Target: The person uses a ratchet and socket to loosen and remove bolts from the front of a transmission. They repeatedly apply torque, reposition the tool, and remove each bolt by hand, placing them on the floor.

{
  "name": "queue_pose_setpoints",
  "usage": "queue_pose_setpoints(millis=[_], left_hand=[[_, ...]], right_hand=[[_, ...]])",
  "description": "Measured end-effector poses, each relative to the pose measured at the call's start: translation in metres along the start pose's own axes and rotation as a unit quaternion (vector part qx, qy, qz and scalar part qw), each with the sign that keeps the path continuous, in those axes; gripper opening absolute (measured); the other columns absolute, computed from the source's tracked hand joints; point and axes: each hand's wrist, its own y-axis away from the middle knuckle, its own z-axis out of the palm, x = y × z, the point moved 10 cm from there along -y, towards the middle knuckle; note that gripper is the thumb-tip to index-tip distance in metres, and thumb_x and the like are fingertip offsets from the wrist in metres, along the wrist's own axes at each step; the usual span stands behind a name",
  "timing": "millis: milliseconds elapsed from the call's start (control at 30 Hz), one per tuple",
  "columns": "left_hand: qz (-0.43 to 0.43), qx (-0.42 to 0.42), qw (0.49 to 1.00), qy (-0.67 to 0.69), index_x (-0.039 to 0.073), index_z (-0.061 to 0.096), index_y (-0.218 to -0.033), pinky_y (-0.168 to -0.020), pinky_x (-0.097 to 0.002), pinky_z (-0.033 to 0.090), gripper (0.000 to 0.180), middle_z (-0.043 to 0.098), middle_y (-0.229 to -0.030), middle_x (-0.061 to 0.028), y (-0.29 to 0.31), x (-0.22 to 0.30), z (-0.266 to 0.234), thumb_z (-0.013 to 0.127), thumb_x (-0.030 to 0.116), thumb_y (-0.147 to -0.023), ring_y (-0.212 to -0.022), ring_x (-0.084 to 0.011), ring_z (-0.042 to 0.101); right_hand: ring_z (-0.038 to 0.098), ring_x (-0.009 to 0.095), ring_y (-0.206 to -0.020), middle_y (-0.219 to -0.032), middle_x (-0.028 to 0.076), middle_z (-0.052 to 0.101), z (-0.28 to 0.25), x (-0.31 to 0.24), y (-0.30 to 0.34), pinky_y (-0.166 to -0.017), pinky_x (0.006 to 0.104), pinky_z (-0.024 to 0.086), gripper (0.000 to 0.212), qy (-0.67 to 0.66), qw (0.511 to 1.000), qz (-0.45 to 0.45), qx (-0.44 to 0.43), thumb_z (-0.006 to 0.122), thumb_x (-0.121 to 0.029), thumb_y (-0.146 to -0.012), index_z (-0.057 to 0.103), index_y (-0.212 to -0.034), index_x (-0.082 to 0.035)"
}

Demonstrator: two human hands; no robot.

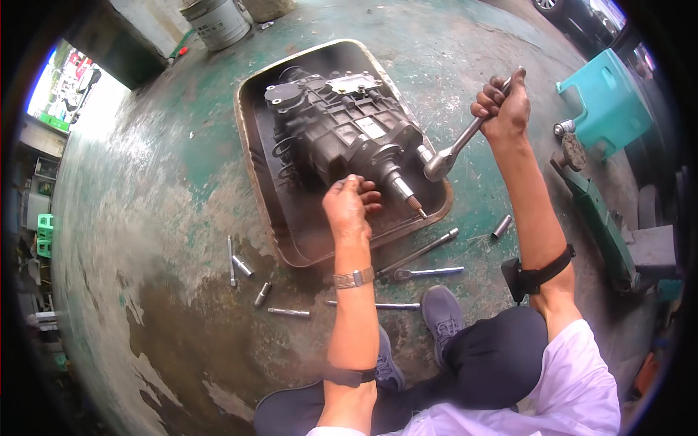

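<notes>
A grey metal gearbox (331, 123) lies in a shallow dark tray (256, 174), its output shaft (399, 186) pointing toward me. My right hand (507, 109) is raised to the right of the tray, fingers wrapped round the handle of a ratchet wrench (459, 145). The ratchet's head, with a short socket or drive piece on it, hangs beside the gearbox's near end, apart from it. Close to the near left side of the flange, my left hand (349, 205) has its thumb and index finger pressed together and the other fingers curled. Whatever sits in that pinch is hidden.
On the floor before the tray lie a long bar (418, 251), a second ratchet (429, 273), an extension bar (385, 305) and several sockets, one socket (502, 226) at right. A turquoise stool (607, 102) and a green floor jack (592, 211) stand right; a white bucket (216, 25) stands far left.
</notes>
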Motion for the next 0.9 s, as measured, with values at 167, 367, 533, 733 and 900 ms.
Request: queue_pose_setpoints(millis=[167, 367, 533, 733, 900], left_hand=[[-0.098, -0.129, 0.985, -0.061, -0.007, 0.053, -0.103, -0.044, -0.0273, 0.047, 0.039, 0.061, -0.085, -0.0186, 0.018, -0.054, 0.066, 0.055, 0.030, -0.091, -0.059, -0.0218, 0.062], [-0.083, -0.178, 0.981, 0.003, -0.004, 0.053, -0.104, -0.052, -0.0310, 0.053, 0.029, 0.058, -0.089, -0.0111, 0.016, -0.069, 0.100, 0.051, 0.023, -0.094, -0.068, -0.0233, 0.063], [-0.030, -0.136, 0.988, -0.062, -0.005, 0.054, -0.103, -0.054, -0.0283, 0.053, 0.021, 0.058, -0.091, -0.0116, 0.005, -0.065, 0.095, 0.053, 0.012, -0.092, -0.070, -0.0212, 0.063], [0.004, -0.118, 0.986, -0.121, -0.006, 0.053, -0.103, -0.053, -0.0260, 0.052, 0.020, 0.059, -0.088, -0.0120, 0.000, -0.062, 0.093, 0.055, 0.008, -0.089, -0.071, -0.0200, 0.065], [0.002, -0.096, 0.983, -0.154, -0.007, 0.053, -0.102, -0.056, -0.0256, 0.052, 0.018, 0.060, -0.087, -0.0127, -0.006, -0.065, 0.089, 0.055, 0.004, -0.088, -0.072, -0.0199, 0.065]], right_hand=[[0.022, 0.011, -0.042, -0.050, -0.004, 0.026, -0.076, 0.034, -0.013, -0.040, 0.0263, 0.021, 0.057, -0.110, 0.987, 0.049, 0.105, 0.031, -0.061, -0.093, 0.041, -0.067, -0.011], [0.023, 0.011, -0.041, -0.050, -0.004, 0.024, -0.100, 0.063, -0.025, -0.041, 0.0274, 0.023, 0.058, -0.176, 0.975, 0.073, 0.116, 0.031, -0.063, -0.091, 0.041, -0.069, -0.010], [0.023, 0.011, -0.041, -0.050, -0.004, 0.024, -0.110, 0.088, -0.027, -0.041, 0.0273, 0.024, 0.061, -0.225, 0.959, 0.109, 0.131, 0.033, -0.069, -0.087, 0.041, -0.071, -0.011], [0.023, 0.010, -0.038, -0.048, -0.004, 0.022, -0.122, 0.107, -0.027, -0.040, 0.0262, 0.025, 0.063, -0.248, 0.949, 0.123, 0.153, 0.036, -0.068, -0.087, 0.043, -0.071, -0.008], [0.023, 0.011, -0.040, -0.049, -0.003, 0.022, -0.136, 0.120, -0.032, -0.040, 0.0270, 0.025, 0.059, -0.250, 0.944, 0.126, 0.172, 0.039, -0.065, -0.088, 0.043, -0.072, -0.008]])
